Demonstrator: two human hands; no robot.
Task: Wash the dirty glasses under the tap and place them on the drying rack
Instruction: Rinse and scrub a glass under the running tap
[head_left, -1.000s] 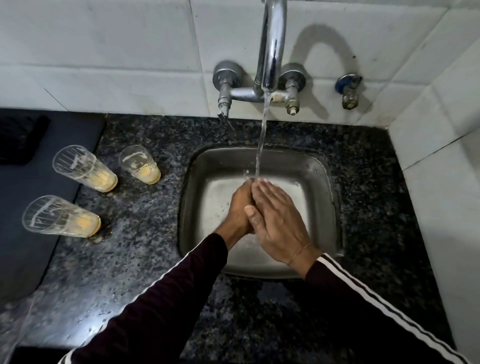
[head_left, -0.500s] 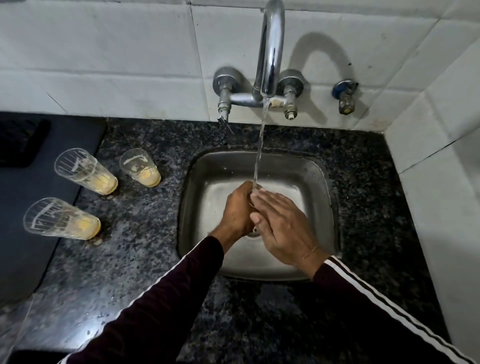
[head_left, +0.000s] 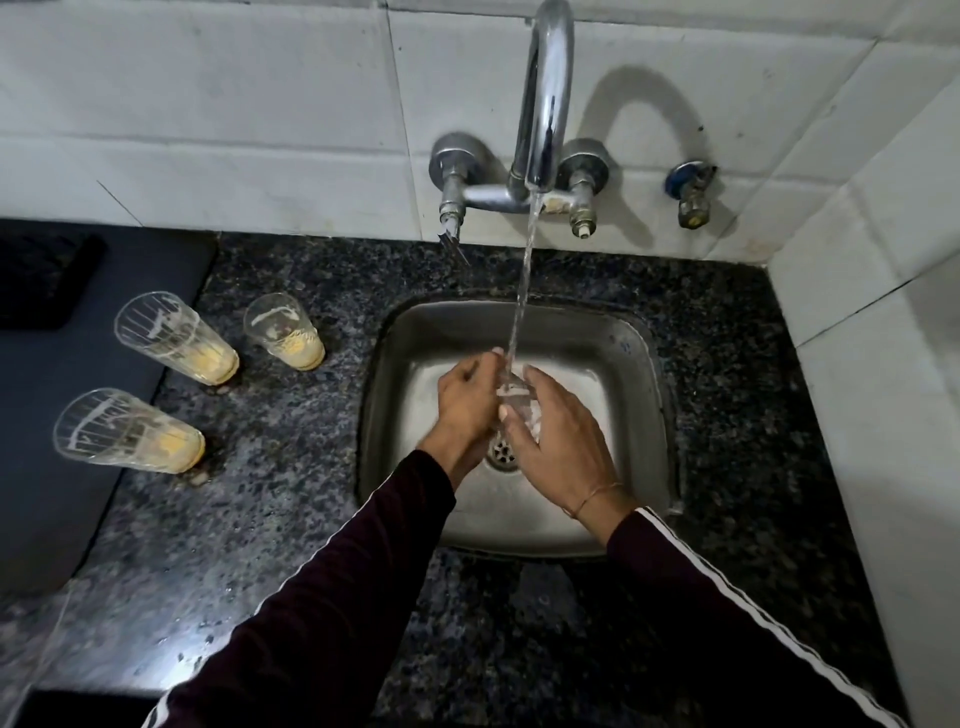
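Note:
Three dirty glasses with yellow residue at the bottom stand on the dark granite counter left of the sink: one at the back left (head_left: 171, 340), a shorter one (head_left: 283, 332) closer to the sink, and one nearer me (head_left: 124, 434). My left hand (head_left: 465, 400) and my right hand (head_left: 561, 441) are together over the steel sink (head_left: 660, 415), under the water stream (head_left: 522, 301) running from the chrome tap (head_left: 545, 104). Water splashes between my palms. I see no glass in either hand.
A dark mat (head_left: 52, 467) lies on the far left of the counter, with a black object (head_left: 41, 280) at its back corner. White tiled walls close the back and the right side. A small valve (head_left: 691, 197) sticks out right of the tap. The drain (head_left: 501, 452) shows below my hands.
My hands were pressed palm to palm under the stream. They have now parted a little, so the water falls between them. The glasses have not moved.

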